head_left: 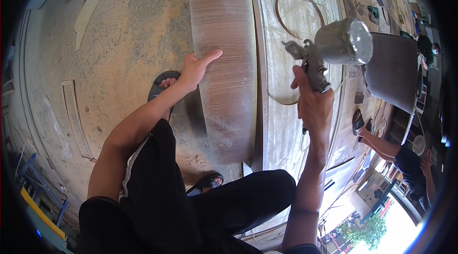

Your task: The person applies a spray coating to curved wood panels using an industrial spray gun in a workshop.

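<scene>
A long brown wood-grain board (226,96) stretches from the top of the view down towards my knees. My left hand (192,72) grips its left edge, the thumb lying on the upper face and the other fingers mostly hidden at the edge. To the right of the board, my right hand (315,106) is wrapped round the handle of a metal spray gun (312,68). A round, paint-stained metal cup (338,41) sits on the gun, which points up and to the left.
A pale stained panel (281,132) lies right of the board, with a thin curved hose or strip (277,13) on it. Left are a long wood offcut (90,13) and a narrow frame (74,111). Another person (405,158) works at right beside a dark panel (393,70).
</scene>
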`<action>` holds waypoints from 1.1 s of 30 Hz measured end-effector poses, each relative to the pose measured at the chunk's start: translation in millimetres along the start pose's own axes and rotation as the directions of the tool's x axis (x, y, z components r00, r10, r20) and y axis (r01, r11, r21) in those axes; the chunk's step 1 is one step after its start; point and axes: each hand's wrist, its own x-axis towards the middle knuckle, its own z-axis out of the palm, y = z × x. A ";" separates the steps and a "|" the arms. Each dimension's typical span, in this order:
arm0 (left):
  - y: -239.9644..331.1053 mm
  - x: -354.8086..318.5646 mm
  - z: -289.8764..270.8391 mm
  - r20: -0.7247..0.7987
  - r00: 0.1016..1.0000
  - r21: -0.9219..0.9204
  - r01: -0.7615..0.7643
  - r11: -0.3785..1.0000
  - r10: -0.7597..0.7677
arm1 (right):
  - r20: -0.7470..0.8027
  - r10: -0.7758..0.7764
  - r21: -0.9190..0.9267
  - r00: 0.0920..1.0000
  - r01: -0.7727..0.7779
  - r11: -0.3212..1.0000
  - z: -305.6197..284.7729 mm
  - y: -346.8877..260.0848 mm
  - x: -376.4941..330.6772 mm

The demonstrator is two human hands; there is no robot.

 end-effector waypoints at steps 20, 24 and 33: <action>1.6 -4.6 -0.4 -0.013 0.999 0.024 0.037 0.999 -0.037 | 0.057 0.160 -0.188 0.985 -0.147 0.971 -35.1 21.9 -47.6; -4.9 0.5 -3.5 -0.013 1.000 0.041 0.002 0.999 -0.001 | 0.015 0.163 -0.178 0.986 -0.158 0.971 -36.0 18.8 -49.1; -22.3 0.8 -42.9 -0.178 0.983 0.142 -0.019 0.990 0.044 | 0.068 0.302 -0.179 0.951 -0.286 0.941 -55.0 49.9 -66.7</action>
